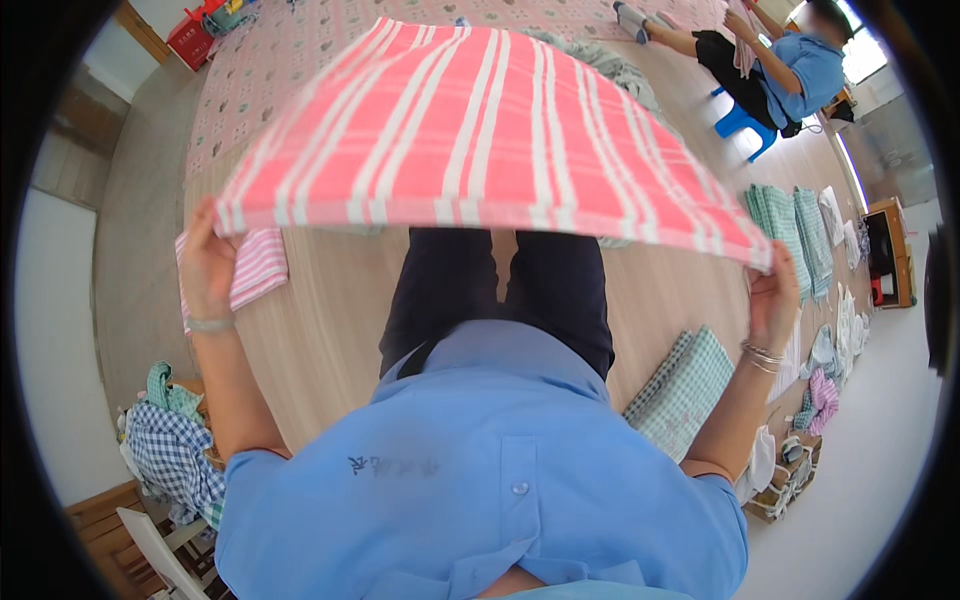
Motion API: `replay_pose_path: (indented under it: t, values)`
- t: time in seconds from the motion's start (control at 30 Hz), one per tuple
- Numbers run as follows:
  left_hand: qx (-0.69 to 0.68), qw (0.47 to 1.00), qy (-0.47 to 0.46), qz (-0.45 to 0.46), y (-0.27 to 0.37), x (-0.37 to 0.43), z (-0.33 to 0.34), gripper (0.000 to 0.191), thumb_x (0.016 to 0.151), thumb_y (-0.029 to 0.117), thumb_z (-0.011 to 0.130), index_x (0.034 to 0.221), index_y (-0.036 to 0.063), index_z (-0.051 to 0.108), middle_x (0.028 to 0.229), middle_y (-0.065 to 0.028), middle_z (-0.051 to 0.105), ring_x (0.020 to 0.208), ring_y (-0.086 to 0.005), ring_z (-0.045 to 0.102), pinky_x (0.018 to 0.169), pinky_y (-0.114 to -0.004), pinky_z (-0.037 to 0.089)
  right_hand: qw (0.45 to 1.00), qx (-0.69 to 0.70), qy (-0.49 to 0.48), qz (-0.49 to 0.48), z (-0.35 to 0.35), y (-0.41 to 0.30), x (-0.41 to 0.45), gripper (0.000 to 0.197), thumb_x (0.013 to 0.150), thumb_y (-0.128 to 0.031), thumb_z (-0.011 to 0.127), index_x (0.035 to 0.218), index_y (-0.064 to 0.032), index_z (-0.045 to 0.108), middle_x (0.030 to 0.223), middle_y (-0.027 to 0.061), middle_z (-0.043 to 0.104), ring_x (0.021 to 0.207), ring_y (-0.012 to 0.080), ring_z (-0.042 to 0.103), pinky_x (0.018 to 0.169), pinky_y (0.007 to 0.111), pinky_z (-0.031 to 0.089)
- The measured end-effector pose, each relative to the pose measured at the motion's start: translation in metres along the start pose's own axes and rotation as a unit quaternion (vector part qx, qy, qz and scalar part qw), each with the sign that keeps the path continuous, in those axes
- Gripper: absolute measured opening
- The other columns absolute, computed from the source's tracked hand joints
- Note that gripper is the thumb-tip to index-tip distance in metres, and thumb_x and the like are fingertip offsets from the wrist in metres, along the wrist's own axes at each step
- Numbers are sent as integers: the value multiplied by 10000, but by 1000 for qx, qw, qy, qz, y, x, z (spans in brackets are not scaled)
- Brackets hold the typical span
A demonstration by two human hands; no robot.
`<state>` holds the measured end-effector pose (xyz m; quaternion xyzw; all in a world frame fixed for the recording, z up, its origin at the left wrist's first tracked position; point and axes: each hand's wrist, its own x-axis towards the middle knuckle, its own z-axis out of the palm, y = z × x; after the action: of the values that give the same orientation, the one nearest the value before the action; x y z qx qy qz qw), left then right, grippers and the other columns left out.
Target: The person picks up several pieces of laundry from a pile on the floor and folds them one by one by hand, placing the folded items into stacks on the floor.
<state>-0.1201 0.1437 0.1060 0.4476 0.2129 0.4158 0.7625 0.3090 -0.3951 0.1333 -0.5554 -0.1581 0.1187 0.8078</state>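
Observation:
A pink cloth with paired white stripes (465, 135) is spread in the air before me, billowing away over my legs. My left hand (208, 262) grips its near left corner. At the near right corner, my right hand (774, 296) pinches the cloth between thumb and fingers. The near edge runs almost straight between both hands, and the far part is bowed upward. Beneath and beside my left hand lies a folded pink-and-white striped cloth (259, 266). Folded green checked cloths (686, 390) rest on the floor left of my right forearm.
Ahead on the right a person (799, 75) sits on a blue stool (746, 131), holding cloth. More folded green checked cloths (780, 225) lie along the right. A blue checked cloth pile (169, 442) is at lower left. A patterned pink mat (300, 45) covers the far floor.

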Motion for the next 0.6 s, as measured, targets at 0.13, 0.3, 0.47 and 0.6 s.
replay_pose_path:
  t: [0.13,0.3,0.47,0.6]
  values:
    - [42,991,69,-102,-52,-52,-26,220,862,80,478,1078,39,476,1013,-87,576,910,-178,581,770,-317,513,992,2,27,123,-14,54,-40,202,843,-73,495,1023,15,527,952,102,603,868,198,599,779,347,502]
    - [92,976,97,-175,-82,-76,-44,223,860,78,488,1081,46,499,968,-74,593,857,-137,597,739,-285,531,977,-19,97,187,-37,80,-72,219,833,-67,492,1037,6,525,897,81,604,776,163,591,739,313,501]
    - [72,988,105,-88,-31,-76,-23,259,841,52,511,1099,31,506,981,-94,585,932,-159,566,817,-297,489,987,7,113,113,-53,45,-88,226,793,-58,522,1007,10,546,723,9,552,571,66,448,683,251,467]
    - [59,996,45,43,40,-110,-37,278,828,68,523,1104,34,506,1045,-116,569,976,-191,549,893,-338,436,990,72,121,-9,-86,-19,-121,209,772,-73,541,962,11,560,767,44,562,682,116,527,772,262,456]
